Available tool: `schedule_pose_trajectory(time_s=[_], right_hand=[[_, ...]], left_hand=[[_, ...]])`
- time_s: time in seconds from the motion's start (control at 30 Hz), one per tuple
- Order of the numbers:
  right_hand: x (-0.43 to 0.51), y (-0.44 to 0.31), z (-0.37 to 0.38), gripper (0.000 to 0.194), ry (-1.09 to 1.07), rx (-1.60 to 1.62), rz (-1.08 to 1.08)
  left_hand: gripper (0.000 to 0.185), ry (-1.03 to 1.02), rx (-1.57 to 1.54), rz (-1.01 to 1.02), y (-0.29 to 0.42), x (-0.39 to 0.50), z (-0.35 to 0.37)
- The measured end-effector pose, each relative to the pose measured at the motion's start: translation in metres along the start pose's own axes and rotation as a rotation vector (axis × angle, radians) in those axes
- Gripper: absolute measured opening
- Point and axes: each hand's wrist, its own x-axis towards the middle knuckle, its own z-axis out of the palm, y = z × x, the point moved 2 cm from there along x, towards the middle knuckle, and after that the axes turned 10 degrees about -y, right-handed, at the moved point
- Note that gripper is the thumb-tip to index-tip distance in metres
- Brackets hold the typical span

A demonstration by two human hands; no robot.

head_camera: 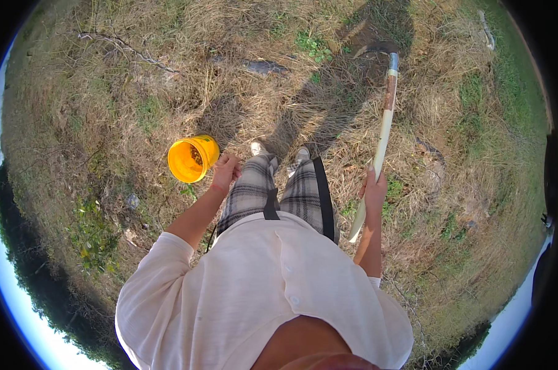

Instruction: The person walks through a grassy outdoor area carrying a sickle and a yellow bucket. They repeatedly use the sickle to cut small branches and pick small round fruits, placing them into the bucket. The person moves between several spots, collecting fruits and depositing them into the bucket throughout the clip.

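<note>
My right hand (374, 189) grips the lower part of a long, pale wooden handle on a sickle (381, 143). Its dark curved blade points left over the dry grass, and a blue-grey sleeve joins blade to handle. My left hand (226, 170) hangs with curled fingers close beside a yellow plastic bucket (177, 163). Whether those fingers hold anything, such as a bucket handle, is hidden. Small yellow-brown pieces lie at the bottom of the bucket, too small to name.
Dry, flattened grass (265, 104) surrounds my shoes (258, 148). Bare thorny-looking twigs (122, 44) lie at the upper left, and a dark flat piece (266, 67) lies ahead. A leafy green plant (94, 236) grows at the left. Dark trees (34, 273) stand along the lower-left edge.
</note>
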Motion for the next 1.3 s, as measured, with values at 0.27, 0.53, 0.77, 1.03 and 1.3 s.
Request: schedule_pose_trajectory(time_s=[0.27, 0.53, 0.77, 1.03, 1.3], right_hand=[[-0.014, -0.002, 0.032, 0.029, 0.117, 0.190, 0.030], [-0.010, -0.021, 0.063, 0.029, 0.203, 0.249, -0.035], [0.035, -0.065, 0.085, 0.032, 0.136, 0.148, -0.084], [0.195, -0.200, 0.131, 0.034, -0.117, 0.071, -0.228], [0.413, -0.339, 0.138, 0.035, -0.406, -0.163, -0.141]], left_hand=[[0.006, -0.180, -0.090, 0.040, 0.030, -0.025, -0.050], [0.010, -0.190, -0.107, 0.092, 0.059, -0.025, -0.085], [0.018, -0.217, -0.038, 0.107, 0.096, -0.018, -0.074], [0.020, -0.099, -0.160, 0.210, 0.136, 0.011, -0.037], [0.025, 0.122, -0.445, 0.066, 0.252, 0.103, 0.101]])
